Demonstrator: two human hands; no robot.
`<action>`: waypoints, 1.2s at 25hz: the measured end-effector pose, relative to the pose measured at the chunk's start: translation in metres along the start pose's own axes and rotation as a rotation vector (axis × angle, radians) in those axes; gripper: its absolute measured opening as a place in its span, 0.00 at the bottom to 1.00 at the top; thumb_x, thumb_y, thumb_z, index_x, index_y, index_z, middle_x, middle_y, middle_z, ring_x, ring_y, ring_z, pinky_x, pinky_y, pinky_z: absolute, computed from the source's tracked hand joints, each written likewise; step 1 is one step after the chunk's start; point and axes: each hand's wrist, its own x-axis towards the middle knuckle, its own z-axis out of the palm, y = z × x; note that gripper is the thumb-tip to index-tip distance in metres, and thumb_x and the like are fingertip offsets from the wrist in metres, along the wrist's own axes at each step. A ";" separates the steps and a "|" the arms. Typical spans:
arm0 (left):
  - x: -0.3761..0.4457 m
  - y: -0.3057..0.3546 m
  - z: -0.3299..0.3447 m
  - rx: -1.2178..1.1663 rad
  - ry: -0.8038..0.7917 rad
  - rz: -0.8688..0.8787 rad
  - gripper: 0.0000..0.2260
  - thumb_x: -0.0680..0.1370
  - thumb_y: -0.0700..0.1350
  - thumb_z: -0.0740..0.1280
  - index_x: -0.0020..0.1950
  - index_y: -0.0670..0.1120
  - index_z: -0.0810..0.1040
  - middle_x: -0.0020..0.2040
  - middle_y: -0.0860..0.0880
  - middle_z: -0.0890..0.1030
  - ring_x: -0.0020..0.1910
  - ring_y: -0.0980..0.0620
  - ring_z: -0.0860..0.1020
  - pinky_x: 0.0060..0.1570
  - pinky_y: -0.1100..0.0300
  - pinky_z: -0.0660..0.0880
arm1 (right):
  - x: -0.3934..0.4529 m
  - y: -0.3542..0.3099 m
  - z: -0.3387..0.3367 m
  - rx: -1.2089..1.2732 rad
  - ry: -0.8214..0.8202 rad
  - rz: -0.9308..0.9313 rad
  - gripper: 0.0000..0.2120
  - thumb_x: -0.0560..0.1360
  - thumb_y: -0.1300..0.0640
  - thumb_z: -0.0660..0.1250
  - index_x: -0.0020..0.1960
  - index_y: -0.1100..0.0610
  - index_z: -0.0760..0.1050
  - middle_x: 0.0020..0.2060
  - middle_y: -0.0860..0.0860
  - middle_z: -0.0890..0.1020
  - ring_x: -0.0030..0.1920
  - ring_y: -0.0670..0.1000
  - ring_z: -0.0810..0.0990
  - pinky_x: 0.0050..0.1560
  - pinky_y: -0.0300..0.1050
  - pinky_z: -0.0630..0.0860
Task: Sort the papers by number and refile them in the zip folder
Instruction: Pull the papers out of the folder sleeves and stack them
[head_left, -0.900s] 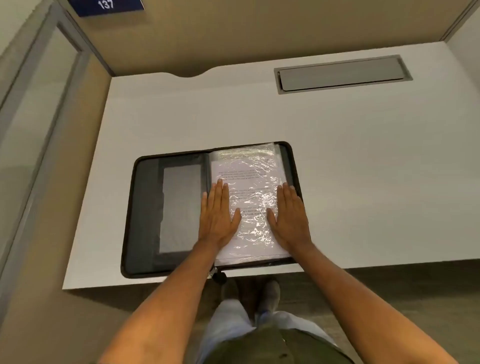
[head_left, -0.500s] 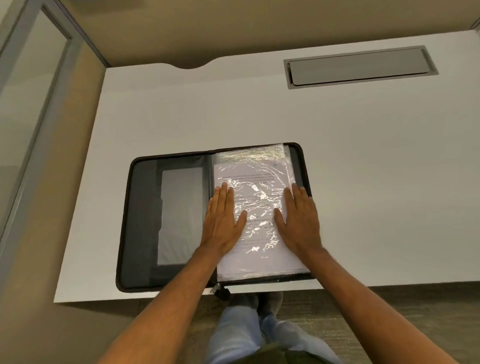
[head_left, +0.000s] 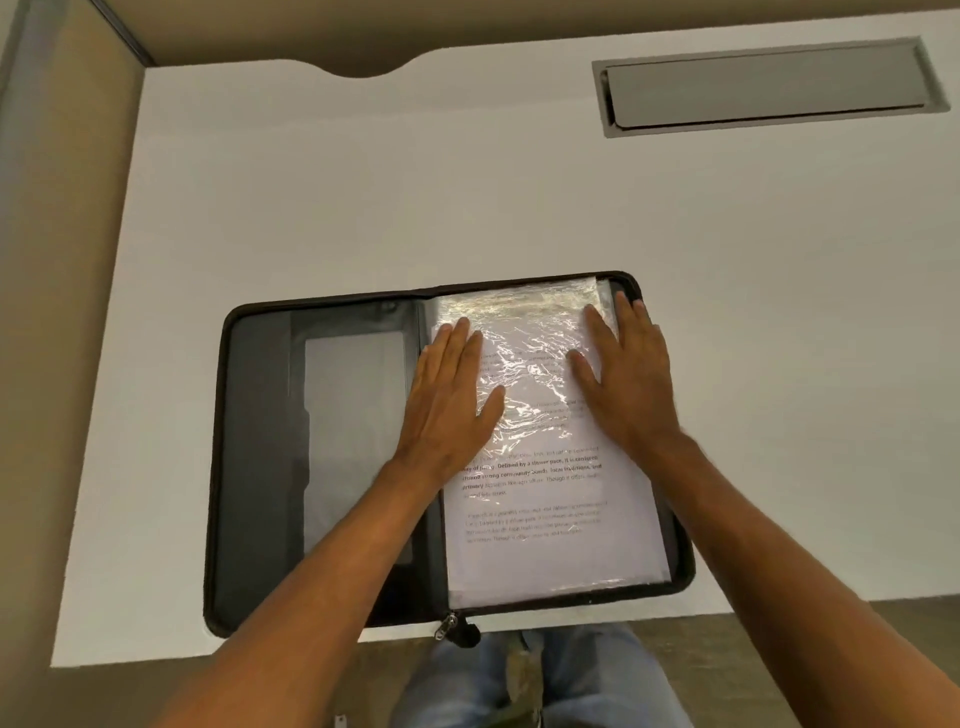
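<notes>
A black zip folder (head_left: 260, 467) lies open flat near the desk's front edge. Its right half holds a stack of printed papers in clear plastic sleeves (head_left: 540, 525). My left hand (head_left: 449, 400) rests flat on the stack's left side, fingers straight. On the stack's upper right, my right hand (head_left: 626, 384) lies flat, its fingertips near the folder's top right corner. The folder's left half shows a grey inner pocket (head_left: 353, 431). The zip pull (head_left: 448, 626) hangs at the front of the spine.
The white desk (head_left: 363, 182) carries a grey cable hatch (head_left: 758, 85) at the back right. A notch cuts its back edge. A tan partition wall (head_left: 57, 312) stands on the left. My legs show below the desk's front edge.
Both hands slid up the sleeved stack, from its middle toward its top. The head camera moved closer and tilted down.
</notes>
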 end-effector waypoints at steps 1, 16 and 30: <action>0.005 -0.002 -0.001 0.003 -0.004 0.008 0.32 0.85 0.56 0.58 0.84 0.45 0.53 0.85 0.48 0.48 0.83 0.51 0.43 0.82 0.46 0.48 | 0.008 0.000 0.002 -0.009 -0.004 -0.014 0.31 0.85 0.39 0.57 0.84 0.50 0.57 0.84 0.55 0.53 0.84 0.58 0.48 0.82 0.59 0.50; 0.073 -0.006 -0.010 0.080 0.221 0.070 0.16 0.81 0.48 0.68 0.69 0.47 0.77 0.68 0.46 0.75 0.68 0.44 0.70 0.70 0.43 0.66 | 0.040 0.010 0.014 -0.031 0.232 -0.284 0.15 0.84 0.48 0.66 0.66 0.53 0.83 0.76 0.59 0.72 0.76 0.64 0.68 0.75 0.66 0.64; 0.109 0.004 -0.064 -0.214 -0.224 0.024 0.03 0.82 0.45 0.68 0.53 0.51 0.75 0.45 0.55 0.83 0.47 0.54 0.81 0.51 0.53 0.77 | 0.051 -0.013 -0.041 0.847 -0.142 0.268 0.26 0.79 0.51 0.74 0.75 0.48 0.70 0.65 0.42 0.78 0.61 0.35 0.77 0.58 0.29 0.76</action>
